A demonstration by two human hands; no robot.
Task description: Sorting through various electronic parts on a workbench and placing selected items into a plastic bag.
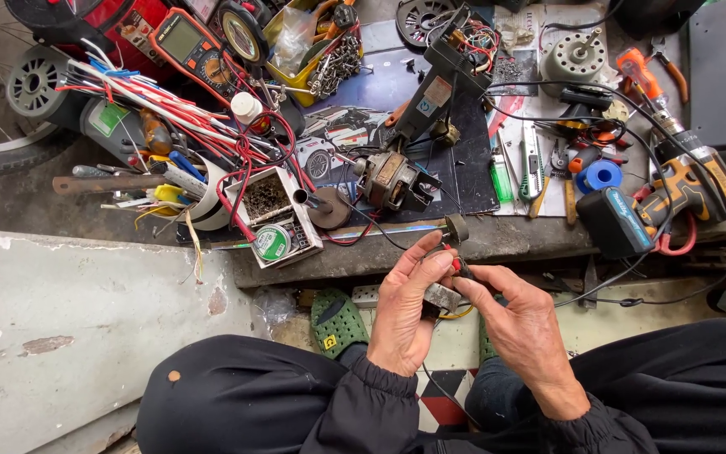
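Both hands meet above the lap: the left hand is curled tight, thumb and fingers pinching a small grey metal part, while the right hand closes its fingertips on the same part from the other side, at a stub of red wire. A thin black lead runs from the part up past the left thumb toward the bench. Just beyond the knuckles lies the worn, scuffed edge of the bench; beyond that, a blocky motor with copper windings sits on a dark mat. Up and to the left of the left hand, a green solder reel rests in a small open box beside a tangle of red and white wires. Up and to the right of the right hand lies a black-and-orange drill with a teal battery, near a roll of blue tape. Below the hands, a green perforated sandal shows between dark sleeves.
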